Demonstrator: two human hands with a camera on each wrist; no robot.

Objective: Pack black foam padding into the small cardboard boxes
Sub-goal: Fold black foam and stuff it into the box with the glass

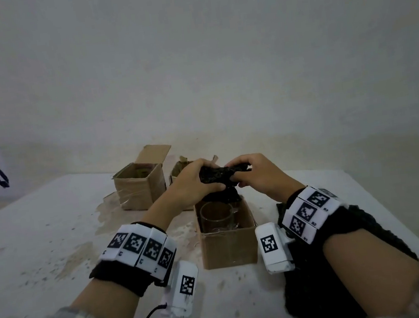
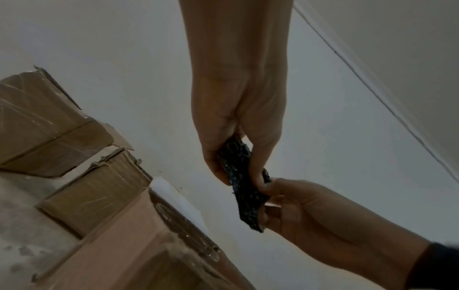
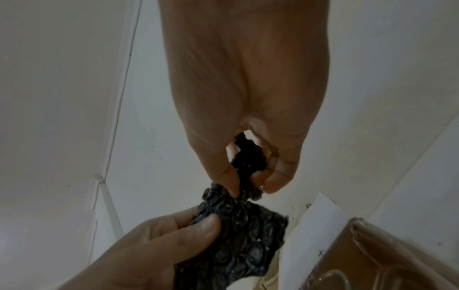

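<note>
A crumpled piece of black bubbly foam padding (image 1: pixel 217 176) (image 2: pixel 244 188) (image 3: pixel 244 241) is held in the air above the far end of the near cardboard box (image 1: pixel 228 246). My left hand (image 1: pixel 195 180) grips its left part, thumb underneath. My right hand (image 1: pixel 251 173) pinches its right end between thumb and fingers (image 3: pixel 229 176). A clear glass cup (image 1: pixel 216 216) sits inside that open box. More black padding (image 1: pixel 225 196) hangs down from the held piece toward the box's far end.
Two more open cardboard boxes stand farther back: a taped one (image 1: pixel 140 188) at the left and a smaller one (image 1: pixel 178 170) behind my left hand. A stack of black padding (image 1: pixel 322 290) lies on the white table (image 1: pixel 42 245) under my right forearm. A wall rises right behind.
</note>
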